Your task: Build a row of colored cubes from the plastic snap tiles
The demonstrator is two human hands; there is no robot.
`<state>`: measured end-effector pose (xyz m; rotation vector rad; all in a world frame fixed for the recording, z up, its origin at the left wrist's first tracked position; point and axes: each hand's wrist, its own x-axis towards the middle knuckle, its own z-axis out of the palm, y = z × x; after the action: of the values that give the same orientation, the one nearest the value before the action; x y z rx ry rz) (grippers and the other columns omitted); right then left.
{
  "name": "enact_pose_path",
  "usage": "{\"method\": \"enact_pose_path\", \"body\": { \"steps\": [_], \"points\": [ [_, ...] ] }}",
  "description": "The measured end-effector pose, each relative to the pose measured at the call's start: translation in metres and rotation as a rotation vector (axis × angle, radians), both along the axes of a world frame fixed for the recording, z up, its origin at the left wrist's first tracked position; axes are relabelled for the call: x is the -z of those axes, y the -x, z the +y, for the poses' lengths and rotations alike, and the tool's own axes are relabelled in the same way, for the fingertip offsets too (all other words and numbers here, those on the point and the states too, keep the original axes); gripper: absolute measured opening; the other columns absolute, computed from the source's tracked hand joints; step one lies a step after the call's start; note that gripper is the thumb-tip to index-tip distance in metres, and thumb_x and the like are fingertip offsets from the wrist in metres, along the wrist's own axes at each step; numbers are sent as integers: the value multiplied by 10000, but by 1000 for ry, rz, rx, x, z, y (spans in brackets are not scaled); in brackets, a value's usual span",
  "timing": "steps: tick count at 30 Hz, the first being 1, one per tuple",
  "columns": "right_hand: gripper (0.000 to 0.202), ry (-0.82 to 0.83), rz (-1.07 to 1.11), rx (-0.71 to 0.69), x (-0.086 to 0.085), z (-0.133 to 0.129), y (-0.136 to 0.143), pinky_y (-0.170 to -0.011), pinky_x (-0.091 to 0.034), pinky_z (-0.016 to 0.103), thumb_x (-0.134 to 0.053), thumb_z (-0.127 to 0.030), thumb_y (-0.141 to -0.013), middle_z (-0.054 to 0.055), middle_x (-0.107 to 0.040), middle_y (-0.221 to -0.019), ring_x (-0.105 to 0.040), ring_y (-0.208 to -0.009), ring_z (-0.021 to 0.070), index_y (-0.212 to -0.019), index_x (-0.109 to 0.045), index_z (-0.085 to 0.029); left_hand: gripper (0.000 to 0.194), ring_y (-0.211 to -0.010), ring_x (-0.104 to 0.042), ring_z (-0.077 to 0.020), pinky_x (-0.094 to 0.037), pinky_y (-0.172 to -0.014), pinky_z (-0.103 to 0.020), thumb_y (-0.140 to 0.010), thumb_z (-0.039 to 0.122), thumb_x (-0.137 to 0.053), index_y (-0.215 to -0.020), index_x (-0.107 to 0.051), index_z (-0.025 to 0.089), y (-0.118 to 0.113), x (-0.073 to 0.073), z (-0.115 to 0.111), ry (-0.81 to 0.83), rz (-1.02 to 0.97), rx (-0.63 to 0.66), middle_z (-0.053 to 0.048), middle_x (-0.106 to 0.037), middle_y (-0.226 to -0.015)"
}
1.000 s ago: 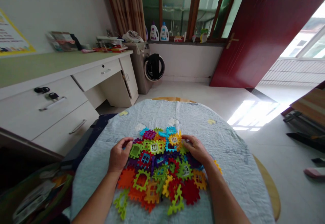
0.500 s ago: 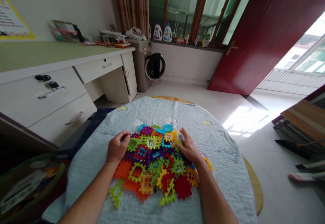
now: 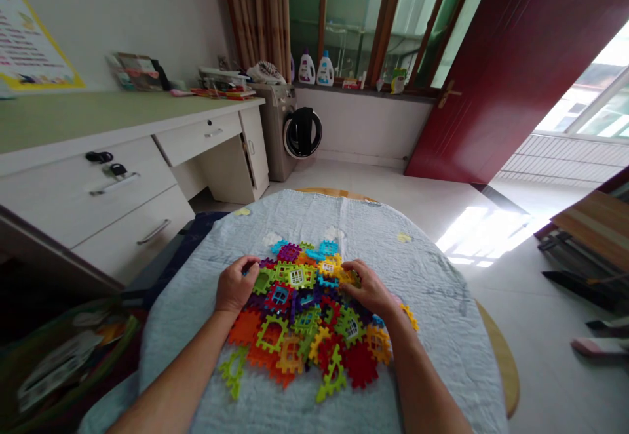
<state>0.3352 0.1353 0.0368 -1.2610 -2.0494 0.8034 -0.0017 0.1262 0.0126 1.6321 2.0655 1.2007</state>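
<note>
A heap of interlocking plastic building pieces [image 3: 304,321] in many colours, several with window grids, lies on the cloth in front of me. At its upper left edge, my left hand [image 3: 238,283] is curled closed beside a green square piece [image 3: 264,281]; what its fingers hold, if anything, is hidden. My right hand [image 3: 366,284] bends its fingers and thumb round a yellow building piece [image 3: 348,276] at the upper right of the heap. A loose green triangular frame piece [image 3: 332,376] and a dark red square piece [image 3: 361,363] lie at the near side.
A pale blue cloth [image 3: 432,355] covers the round table. Left of it are a white desk with drawers [image 3: 122,204] and a basket of odds and ends [image 3: 63,368]. Beyond stand a washing machine [image 3: 280,136] with its door ajar and a red door [image 3: 466,93].
The right hand's fingers, stretched out before, have bent down round a yellow piece. The left hand stays at the heap's left edge. The whole view has shifted slightly.
</note>
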Motion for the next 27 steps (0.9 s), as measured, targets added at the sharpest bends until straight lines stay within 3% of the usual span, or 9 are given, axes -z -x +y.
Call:
{"method": "enact_pose_path", "body": {
  "steps": [3, 7, 9, 14, 19, 24, 27],
  "points": [
    [201, 46, 53, 48, 6, 3, -4, -875, -472, 323, -543, -305, -828, 35, -677, -945, -625, -900, 183, -950, -670, -209, 308, -801, -676, -212, -515, -795, -295, -738, 429, -486, -813, -697, 218, 0, -2, 0, 17, -1, -1, -28, -740, -826],
    [332, 129, 238, 266, 24, 15, -17, -771, -505, 323, -442, -402, -882, 35, -691, -851, -646, -795, 189, -1051, -628, -185, 317, -820, -677, -206, -505, -808, -286, -742, 425, -480, -829, -699, 213, 1, -3, -1, 42, 6, 8, -24, -743, -849],
    [369, 60, 208, 372, 32, 19, -26, -824, -499, 354, -434, -397, -878, 59, -694, -928, -645, -860, 205, -1123, -606, -181, 323, -810, -676, -204, -505, -801, -284, -741, 433, -480, -831, -699, 213, 1, -4, -1, 49, 9, 8, -23, -743, -844],
    [493, -160, -142, 598, 40, 21, -37, -1023, -377, 462, -513, -345, -821, 158, -596, -1248, -518, -1166, 293, -1268, -560, -143, 331, -815, -675, -209, -504, -791, -289, -738, 445, -472, -815, -699, 217, 1, -6, -2, 57, 13, 21, -23, -742, -836],
    [470, -76, -341, 565, 32, 16, -32, -978, -368, 425, -515, -364, -857, 114, -602, -1273, -506, -1148, 284, -1289, -566, -185, 319, -842, -672, -206, -503, -817, -282, -727, 442, -482, -800, -694, 216, 1, -6, -1, 38, -3, 48, -21, -741, -850],
    [290, -9, -441, 434, 22, 12, -30, -900, -361, 371, -542, -293, -836, 48, -629, -1198, -526, -1072, 247, -1092, -673, -266, 315, -832, -670, -205, -503, -819, -285, -731, 441, -485, -794, -693, 213, 0, -5, -2, 32, -8, 42, -22, -736, -839],
    [274, -11, -468, 485, 22, 11, -31, -868, -364, 364, -556, -251, -803, 68, -633, -1116, -531, -1033, 247, -1044, -685, -249, 313, -826, -670, -203, -501, -817, -286, -733, 435, -483, -799, -696, 214, 0, -5, -1, 37, -10, 38, -20, -737, -840]
  ]
}}
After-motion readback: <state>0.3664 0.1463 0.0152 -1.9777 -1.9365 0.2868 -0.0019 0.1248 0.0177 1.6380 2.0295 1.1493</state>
